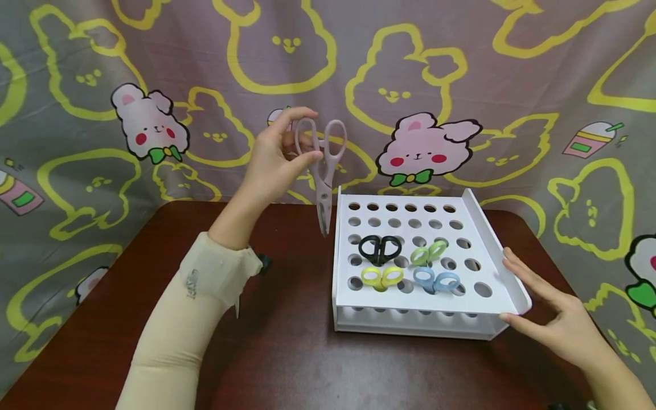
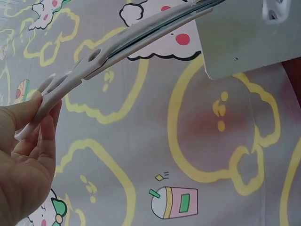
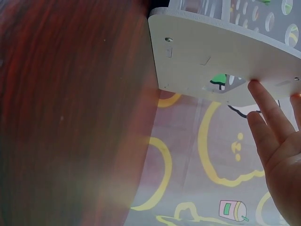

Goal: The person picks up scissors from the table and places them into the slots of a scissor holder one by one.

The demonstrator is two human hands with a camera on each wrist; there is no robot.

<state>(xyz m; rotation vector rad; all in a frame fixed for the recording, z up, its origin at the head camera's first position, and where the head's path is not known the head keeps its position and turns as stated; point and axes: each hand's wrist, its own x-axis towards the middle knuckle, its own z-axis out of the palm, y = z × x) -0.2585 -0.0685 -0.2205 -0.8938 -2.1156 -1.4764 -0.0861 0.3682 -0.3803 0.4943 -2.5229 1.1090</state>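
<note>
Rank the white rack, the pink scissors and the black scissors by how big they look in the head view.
1. white rack
2. pink scissors, held in the left hand
3. black scissors, partly hidden in the rack's holes

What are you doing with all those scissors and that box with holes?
A person's left hand holds a pair of pale pink scissors up in the air by the handle loops, blades pointing down, beside the left edge of a white rack full of round holes. The right hand rests with straight fingers against the rack's right side. Four smaller pairs already stand in holes: black scissors, green scissors, yellow scissors and blue scissors. Everything sits on a dark brown table.
</note>
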